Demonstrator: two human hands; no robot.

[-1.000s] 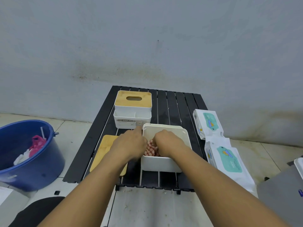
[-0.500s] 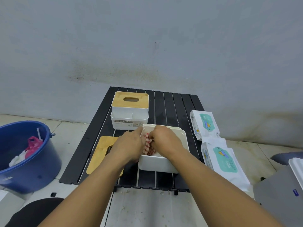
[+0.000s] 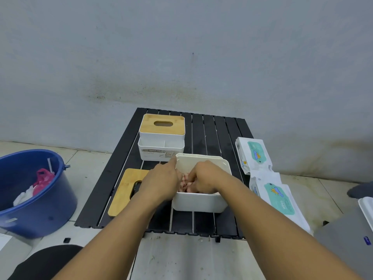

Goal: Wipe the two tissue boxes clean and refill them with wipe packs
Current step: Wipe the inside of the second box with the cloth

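The lidless white tissue box (image 3: pixel 199 203) sits near the middle of the black slatted table (image 3: pixel 210 134), probably light, stiff, smooth plastic that slides unless braced at its walls; the left hand (image 3: pixel 161 182) lies against its left wall, grasp unclear; the right hand (image 3: pixel 203 176) bunches a soft checked cloth (image 3: pixel 184 181) inside.

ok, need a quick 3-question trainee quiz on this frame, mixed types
1. True or false: the far tissue box has its lid on.
2. The loose bamboo lid lies: A) left of the open box; B) right of it; C) on top of it.
3. Short answer: what does the right hand press inside the open box?

Key: 1 true; 2 A; 3 a red-checked cloth.
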